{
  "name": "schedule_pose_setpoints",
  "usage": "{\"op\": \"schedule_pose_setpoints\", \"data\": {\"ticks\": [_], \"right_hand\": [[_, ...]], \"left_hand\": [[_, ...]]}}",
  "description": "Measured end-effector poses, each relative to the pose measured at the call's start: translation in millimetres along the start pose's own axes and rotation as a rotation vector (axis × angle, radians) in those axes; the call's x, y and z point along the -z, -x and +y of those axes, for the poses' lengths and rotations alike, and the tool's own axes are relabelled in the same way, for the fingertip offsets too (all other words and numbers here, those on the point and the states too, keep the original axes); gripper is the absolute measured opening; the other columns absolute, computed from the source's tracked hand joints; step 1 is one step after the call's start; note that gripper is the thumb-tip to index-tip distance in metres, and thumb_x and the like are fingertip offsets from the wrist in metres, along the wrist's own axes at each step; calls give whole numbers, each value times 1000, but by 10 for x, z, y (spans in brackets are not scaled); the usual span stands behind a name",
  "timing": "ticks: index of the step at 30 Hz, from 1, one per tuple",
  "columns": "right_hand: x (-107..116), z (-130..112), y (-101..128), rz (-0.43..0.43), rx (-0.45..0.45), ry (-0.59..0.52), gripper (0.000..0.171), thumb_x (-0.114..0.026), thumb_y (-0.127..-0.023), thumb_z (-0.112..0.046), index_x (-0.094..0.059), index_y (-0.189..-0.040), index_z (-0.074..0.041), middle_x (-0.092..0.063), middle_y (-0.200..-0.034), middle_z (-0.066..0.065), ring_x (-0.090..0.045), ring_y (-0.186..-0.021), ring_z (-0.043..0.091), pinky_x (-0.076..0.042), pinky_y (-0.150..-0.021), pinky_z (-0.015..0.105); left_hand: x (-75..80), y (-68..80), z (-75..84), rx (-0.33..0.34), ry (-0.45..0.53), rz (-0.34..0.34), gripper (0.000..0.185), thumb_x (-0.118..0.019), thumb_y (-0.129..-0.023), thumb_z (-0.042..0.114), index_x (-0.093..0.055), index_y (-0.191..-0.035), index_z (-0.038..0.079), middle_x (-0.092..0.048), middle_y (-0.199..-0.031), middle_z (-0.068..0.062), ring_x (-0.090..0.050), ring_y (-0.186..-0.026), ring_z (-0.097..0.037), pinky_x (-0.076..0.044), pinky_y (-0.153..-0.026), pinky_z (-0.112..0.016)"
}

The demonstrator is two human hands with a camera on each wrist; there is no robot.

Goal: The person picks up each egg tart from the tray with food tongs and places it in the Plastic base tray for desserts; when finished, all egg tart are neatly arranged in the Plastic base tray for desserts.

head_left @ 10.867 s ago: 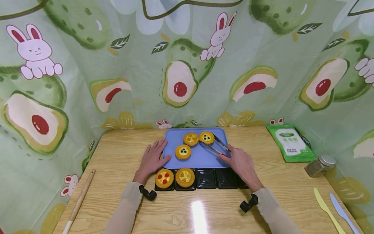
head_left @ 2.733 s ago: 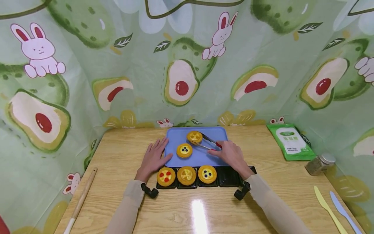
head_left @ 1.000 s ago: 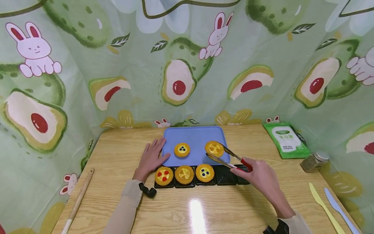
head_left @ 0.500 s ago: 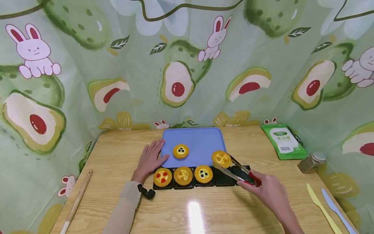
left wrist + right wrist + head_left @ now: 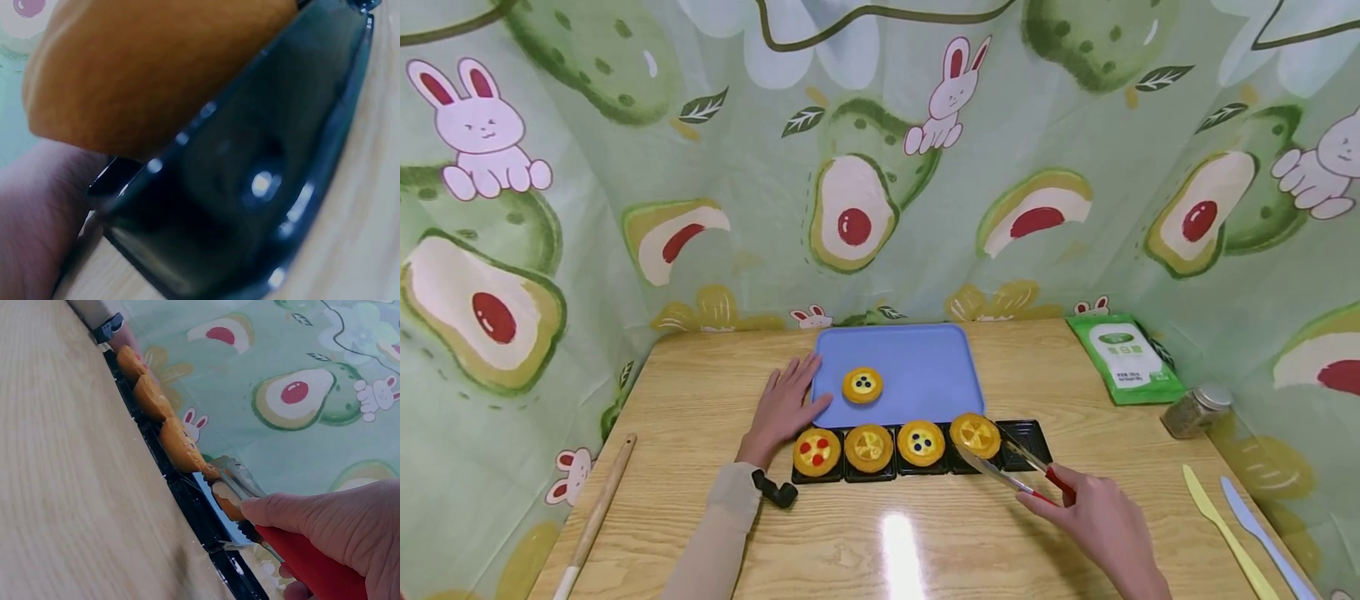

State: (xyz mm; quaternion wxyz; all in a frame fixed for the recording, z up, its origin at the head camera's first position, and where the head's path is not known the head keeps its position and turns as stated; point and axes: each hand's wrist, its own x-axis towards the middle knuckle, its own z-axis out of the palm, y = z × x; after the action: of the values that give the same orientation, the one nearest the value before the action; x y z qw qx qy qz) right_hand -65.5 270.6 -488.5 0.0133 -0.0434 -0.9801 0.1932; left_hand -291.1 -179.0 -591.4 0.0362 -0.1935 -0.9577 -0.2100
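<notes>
Gripped tongs (image 5: pixel 1000 476) in right hand (image 5: pixel 1105 518) | pinched tart (image 5: pixel 976 435) between tongs' tips, over fourth black cup (image 5: pixel 964 467) from left | rested left hand (image 5: pixel 784 407), fingers spread, at tray's (image 5: pixel 921 375) left edge | saw another tart (image 5: pixel 862 385) on tray

3 tarts (image 5: pixel 868 447) in L cups (image 5: pixel 871 477), tray (image 5: pixel 917 367) bhnd

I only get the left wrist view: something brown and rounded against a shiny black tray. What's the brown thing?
Observer: The head view shows it's a tart topped with red pieces.
Visitor: Oh, nice! And what's the other hand doing?
Observer: The right hand is gripping red-handled tongs, their tips on a tart with yellow wedges.
Visitor: Are there any tarts away from that black tray?
Observer: Yes, one tart with dark dots lies on the blue tray.
</notes>
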Motion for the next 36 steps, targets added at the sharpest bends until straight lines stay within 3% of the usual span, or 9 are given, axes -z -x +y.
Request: {"op": "schedule_pose_setpoints", "data": {"ticks": [23, 36], "right_hand": [[-114, 38, -14, -25, -30, -3, 56, -76, -79, -74, -67, -84, -19, -46, -64, -6, -42, -58, 14, -29, -48, 32], [-109, 45, -18, -33, -45, -15, 63, -77, -77, -75, -72, -97, -16, -49, -66, -5, -43, -60, 15, -30, -49, 32]], "left_hand": [[39, 9, 28, -2, -5, -2, 85, -48, -101, 66, -23, -169, 21, -22, -174, -1, -17, -160, -33, -10, -127, -60], [40, 14, 39, 2, 8, 1, 84, -50, -102, 64, -23, -169, 20, -21, -174, -1, -17, -161, -33, -9, -127, -61]]}}
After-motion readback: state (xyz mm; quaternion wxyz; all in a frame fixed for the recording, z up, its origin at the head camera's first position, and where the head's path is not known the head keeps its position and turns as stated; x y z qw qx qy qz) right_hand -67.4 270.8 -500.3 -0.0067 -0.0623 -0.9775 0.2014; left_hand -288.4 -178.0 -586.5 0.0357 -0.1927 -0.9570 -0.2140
